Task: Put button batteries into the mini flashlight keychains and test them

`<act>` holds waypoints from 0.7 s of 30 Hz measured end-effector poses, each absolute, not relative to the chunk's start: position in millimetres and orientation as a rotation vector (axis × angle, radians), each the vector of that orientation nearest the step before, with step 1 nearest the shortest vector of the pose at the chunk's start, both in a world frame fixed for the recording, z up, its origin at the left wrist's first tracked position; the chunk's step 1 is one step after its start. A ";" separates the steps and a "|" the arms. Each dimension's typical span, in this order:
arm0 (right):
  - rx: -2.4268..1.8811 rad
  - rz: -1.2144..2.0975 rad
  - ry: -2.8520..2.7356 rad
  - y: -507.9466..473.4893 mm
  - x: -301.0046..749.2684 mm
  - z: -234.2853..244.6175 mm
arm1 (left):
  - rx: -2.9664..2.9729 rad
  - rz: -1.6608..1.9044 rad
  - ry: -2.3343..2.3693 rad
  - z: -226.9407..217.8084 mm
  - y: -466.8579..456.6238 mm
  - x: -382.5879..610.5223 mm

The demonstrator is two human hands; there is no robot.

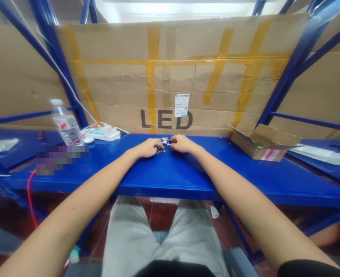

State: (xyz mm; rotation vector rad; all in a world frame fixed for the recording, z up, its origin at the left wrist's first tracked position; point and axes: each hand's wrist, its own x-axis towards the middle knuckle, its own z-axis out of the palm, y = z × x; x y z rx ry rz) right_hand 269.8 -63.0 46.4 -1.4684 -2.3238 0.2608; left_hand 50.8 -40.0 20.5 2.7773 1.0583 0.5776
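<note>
Two hands (149,148) (183,143) at shiny pieces (164,141)

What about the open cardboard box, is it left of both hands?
No, the open cardboard box stands on the blue table to the right of the left hand and the right hand.

Beyond the left hand (150,148) and right hand (183,143), black capitals (164,119) on the cardboard (118,92) read "LED". Above the right hand, a white label (181,105) there bears a barcode and print too small to read. Right of that hand, the box (249,148) has a sticker (270,154), blurred; left of the left hand, the bottle (67,129) has unreadable print.
</note>
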 end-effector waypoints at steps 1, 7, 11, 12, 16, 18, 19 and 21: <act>-1.472 0.261 -2.326 -63.2 269.8 46.7 | 2.753 0.611 1.068 20.7 -39.2 48.6; -1.468 0.232 -2.299 -59.1 271.1 46.1 | 2.682 0.536 1.265 23.7 -34.2 42.2; -1.419 0.336 -2.220 -57.6 270.4 45.5 | 2.647 0.399 1.277 28.1 -33.5 34.2; -1.410 0.368 -2.207 -57.7 269.9 45.4 | 2.638 0.384 1.272 29.2 -33.2 32.1; -1.368 0.433 -2.214 -58.7 267.8 43.7 | 2.610 0.361 1.274 33.1 -32.8 26.8; -1.350 0.441 -2.236 -59.0 267.2 42.6 | 2.592 0.383 1.283 33.8 -33.1 26.4; -1.349 0.444 -2.244 -59.2 267.1 42.2 | 2.585 0.391 1.285 33.7 -33.2 26.5; -1.365 0.444 -2.251 -59.7 267.0 41.8 | 2.573 0.396 1.291 33.0 -33.5 27.1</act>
